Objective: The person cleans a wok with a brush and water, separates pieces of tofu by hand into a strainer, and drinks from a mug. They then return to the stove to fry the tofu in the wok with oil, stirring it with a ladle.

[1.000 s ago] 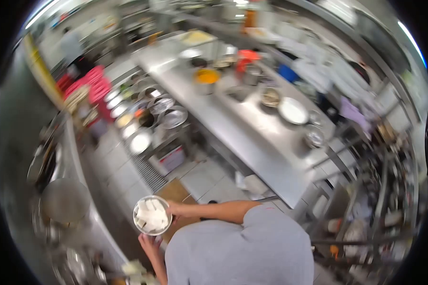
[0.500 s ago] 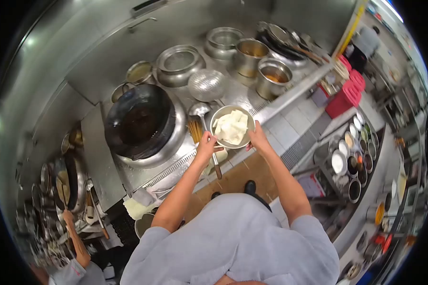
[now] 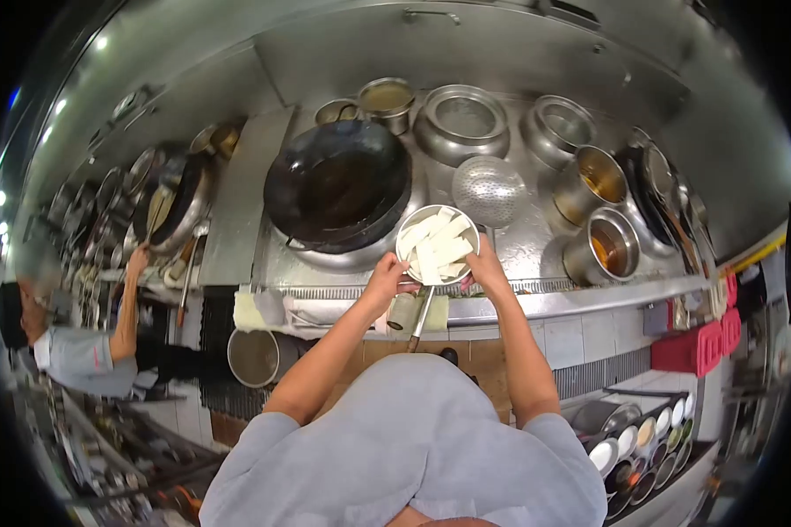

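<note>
Between my two hands is a round metal bowl (image 3: 399, 239) heaped with flat, pale white slices (image 3: 435, 244) whose kind I cannot make out. My left hand (image 3: 388, 279) grips its left rim, fingers closed. On the opposite side my right hand (image 3: 486, 268) holds the rim, thumb near the top. The bowl is above the stove's front edge, just right of a large black wok (image 3: 338, 184) with dark liquid in it. A ladle handle (image 3: 423, 316) sticks out below the bowl, which hides the ladle's head. Behind the bowl lies a perforated strainer (image 3: 489, 191).
Lidless metal pots (image 3: 613, 246) with orange-brown liquid stand at the right. A wide-bellied pot (image 3: 462, 119) sits at the back. Beside the left station, a co-worker's hand (image 3: 138, 262) holds a utensil over another wok. Below the stove's front edge is a metal bucket (image 3: 253, 358).
My view has turned, so the stove now lies level and the co-worker shows more fully. The bowl, still in both hands, has moved left over the ladle, closer to the wok.
</note>
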`<state>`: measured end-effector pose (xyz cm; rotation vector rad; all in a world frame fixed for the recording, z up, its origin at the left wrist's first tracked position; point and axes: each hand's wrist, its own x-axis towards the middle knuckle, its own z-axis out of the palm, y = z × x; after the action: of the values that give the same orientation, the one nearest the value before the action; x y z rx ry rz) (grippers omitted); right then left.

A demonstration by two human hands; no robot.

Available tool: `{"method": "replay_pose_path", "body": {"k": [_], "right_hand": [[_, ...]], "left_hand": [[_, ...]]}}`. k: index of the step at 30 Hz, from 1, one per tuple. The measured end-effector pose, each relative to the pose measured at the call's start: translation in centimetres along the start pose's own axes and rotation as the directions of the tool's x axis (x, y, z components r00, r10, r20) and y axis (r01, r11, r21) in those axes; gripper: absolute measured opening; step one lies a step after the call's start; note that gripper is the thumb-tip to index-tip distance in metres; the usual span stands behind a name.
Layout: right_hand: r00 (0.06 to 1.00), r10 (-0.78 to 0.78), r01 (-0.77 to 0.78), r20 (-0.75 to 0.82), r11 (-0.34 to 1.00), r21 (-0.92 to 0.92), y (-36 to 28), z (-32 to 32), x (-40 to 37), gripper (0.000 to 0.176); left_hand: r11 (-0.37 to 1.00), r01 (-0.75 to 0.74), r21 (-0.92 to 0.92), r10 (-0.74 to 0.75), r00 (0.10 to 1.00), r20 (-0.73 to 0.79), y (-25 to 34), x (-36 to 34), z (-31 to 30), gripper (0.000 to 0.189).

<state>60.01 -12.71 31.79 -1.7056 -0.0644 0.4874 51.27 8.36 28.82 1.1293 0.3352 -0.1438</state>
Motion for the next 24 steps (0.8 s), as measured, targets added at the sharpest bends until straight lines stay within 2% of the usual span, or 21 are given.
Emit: {"method": "replay_pose_path", "body": {"k": [5,7,8,9,10,12,14,16,18,20,22,23,24], "right_hand": [[0.98,0.029,-0.025,0.198,0.999,-0.019,-1.6,-0.6,2.5,0.04],[0.98,0.004,-0.01,0.198,0.999,0.03,0.4,-1.2,4.6,0.04],[0.982,-0.031,0.015,0.186,0.996,0.087,1.4,-1.7,5.1,0.041],[0.985,0.041,-0.061,0.165,0.991,0.116,1.8,-2.3,5.0,0.043],[0.987,0.058,-0.074,0.15,0.991,0.107,2.3,-3.3,4.9,0.043],[0.977,0.173,-0.19,0.12,0.971,0.148,4.1,-5.1,5.1,0.043],[0.977,0.179,-0.199,0.116,0.962,0.187,8.4,-6.0,6.7,0.045],[0.971,0.233,-0.213,-0.057,0.946,0.245,10.1,-5.6,7.3,0.047],[0.968,0.117,-0.107,-0.224,0.993,0.056,11.6,-6.0,7.7,0.053],[0.955,0.124,-0.149,-0.271,0.986,-0.076,11.9,-7.8,7.4,0.054],[0.942,0.171,-0.208,-0.29,0.973,-0.102,11.9,-10.2,6.7,0.051],[0.952,0.073,-0.137,-0.299,0.97,-0.2,13.1,-11.9,6.8,0.045],[0.956,0.026,-0.094,-0.293,0.971,-0.22,13.9,-13.3,6.8,0.043]], "left_hand": [[0.997,-0.047,-0.062,0.039,0.993,-0.113,0.1,-0.7,0.9,0.013],[0.993,0.087,0.082,-0.077,0.99,-0.119,1.0,-0.9,1.2,0.015],[0.992,0.103,0.073,-0.095,0.989,-0.111,0.6,-0.9,0.9,0.015],[0.981,0.093,0.172,-0.067,0.986,-0.155,0.1,-1.0,0.4,0.016],[0.959,0.084,0.271,-0.032,0.981,-0.192,-0.5,-1.1,-0.1,0.018],[0.954,0.078,0.29,-0.026,0.984,-0.177,-2.2,-1.6,-1.5,0.018],[0.947,0.067,0.313,-0.018,0.987,-0.157,-4.5,-2.1,-2.0,0.019],[0.946,0.097,0.309,-0.064,0.991,-0.116,-6.5,-1.7,-2.3,0.019],[0.945,0.067,0.32,-0.046,0.996,-0.071,-8.2,-1.1,-2.2,0.017],[0.955,0.031,0.294,-0.03,1.0,-0.007,-8.8,-1.7,-1.5,0.016],[0.952,0.08,0.296,-0.084,0.996,0.0,-9.9,-2.2,-1.5,0.016],[0.942,0.121,0.312,-0.127,0.992,-0.001,-10.5,-2.7,-1.4,0.016],[0.942,0.129,0.31,-0.135,0.991,-0.004,-11.0,-3.2,-1.1,0.016]]}}
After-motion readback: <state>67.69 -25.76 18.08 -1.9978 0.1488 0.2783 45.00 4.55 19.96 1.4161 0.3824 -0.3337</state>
